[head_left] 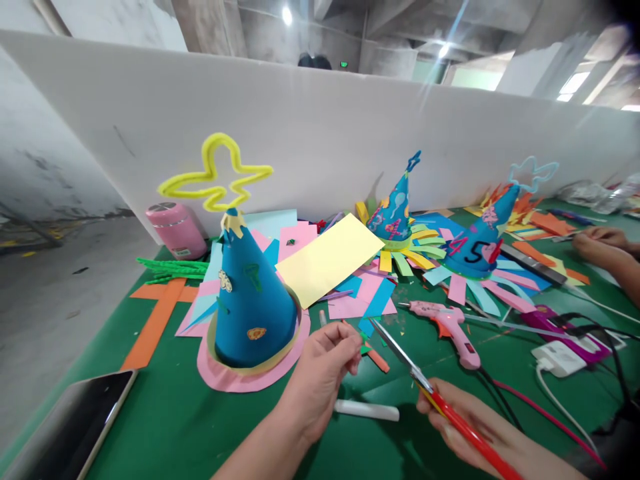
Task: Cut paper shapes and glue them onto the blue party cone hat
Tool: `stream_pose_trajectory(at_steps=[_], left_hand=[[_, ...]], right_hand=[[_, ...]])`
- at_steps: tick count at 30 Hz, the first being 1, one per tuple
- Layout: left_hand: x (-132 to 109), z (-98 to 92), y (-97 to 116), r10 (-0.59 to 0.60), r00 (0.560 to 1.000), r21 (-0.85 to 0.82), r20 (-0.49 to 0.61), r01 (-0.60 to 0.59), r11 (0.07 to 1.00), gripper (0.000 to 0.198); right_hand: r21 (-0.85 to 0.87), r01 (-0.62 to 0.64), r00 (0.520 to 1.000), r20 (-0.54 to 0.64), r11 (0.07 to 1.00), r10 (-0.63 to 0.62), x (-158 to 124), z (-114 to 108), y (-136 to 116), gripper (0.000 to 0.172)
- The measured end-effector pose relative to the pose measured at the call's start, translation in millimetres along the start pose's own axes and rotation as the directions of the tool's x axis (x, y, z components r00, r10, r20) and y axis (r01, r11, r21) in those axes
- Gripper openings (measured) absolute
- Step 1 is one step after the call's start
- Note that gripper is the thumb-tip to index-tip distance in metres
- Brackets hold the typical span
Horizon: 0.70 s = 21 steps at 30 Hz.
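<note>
Nearest at lower left, a phone (65, 427) lying screen up, cut off by the frame's corner. Farther up the left side, orange paper strips (157, 320) crossed on the green table (165, 427), with green pipe cleaners (170, 269) just beyond. Left of center, a blue cone hat (255, 300) standing upright within a pink brim (235, 381), topped by a yellow wire shape (219, 138).

At lower center, left hand (324, 369) curled, thumb and fingertips together beside green scraps (365, 348); cannot tell of anything pinched between them. Just right of the wrist, a white stick (367, 410) flat on the table. Next, scissors (420, 380) slanting from the lower right toward mid-frame, with right hand (475, 402) clamped on the red handle, blades apparently closed. Right of center, a pink glue gun (445, 323); at the right edge, another person's hands (597, 241).

Possible trouble, by judgement: pink brim bent by a careless swing of the left forearm; white stick knocked away by the same wrist; left fingertips nicked, with scissor tips so near; burns from the glue gun, if hot, though with no visible sign of heat; glue gun dragged by its cord (495, 392) through a snag on the right arm.

Among containers: behind the hat at mid-left, a pink canister (177, 230), contents hidden; at upper right, clear plastic wrapping (623, 193), too blurred for telling of anything inside.
</note>
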State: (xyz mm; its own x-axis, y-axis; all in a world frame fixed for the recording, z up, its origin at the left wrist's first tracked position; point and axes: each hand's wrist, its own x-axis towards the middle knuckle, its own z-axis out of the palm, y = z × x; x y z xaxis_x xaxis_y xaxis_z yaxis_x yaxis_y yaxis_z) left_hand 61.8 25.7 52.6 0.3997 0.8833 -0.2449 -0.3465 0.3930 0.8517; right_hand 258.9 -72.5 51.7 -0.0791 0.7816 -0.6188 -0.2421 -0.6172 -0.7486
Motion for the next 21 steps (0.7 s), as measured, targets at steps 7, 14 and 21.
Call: stream_pose_trajectory(at_steps=[7, 14, 21], left_hand=[[-2.5, 0.4, 0.9, 0.081, 0.997, 0.175, -0.005, -0.079, 0.981, 0.013], [-2.6, -1.5, -0.6, 0.114, 0.993, 0.172, -0.029, -0.107, 0.979, 0.013], [-4.0, 0.4, 4.4, 0.057, 0.998, 0.122, -0.016, -0.054, 0.991, 0.014]], right_hand=[[0.033, -0.041, 0.999, -0.005, 0.999, 0.041, 4.9, 1.2, 11.6, 0.055], [-0.21, 0.087, 0.994, 0.083, 0.974, -0.071, 8.8, -11.6, 22.5, 0.044], [-0.265, 0.086, 0.974, 0.225, 0.96, -0.026, 18.7, -27.5, 28.8, 0.05]])
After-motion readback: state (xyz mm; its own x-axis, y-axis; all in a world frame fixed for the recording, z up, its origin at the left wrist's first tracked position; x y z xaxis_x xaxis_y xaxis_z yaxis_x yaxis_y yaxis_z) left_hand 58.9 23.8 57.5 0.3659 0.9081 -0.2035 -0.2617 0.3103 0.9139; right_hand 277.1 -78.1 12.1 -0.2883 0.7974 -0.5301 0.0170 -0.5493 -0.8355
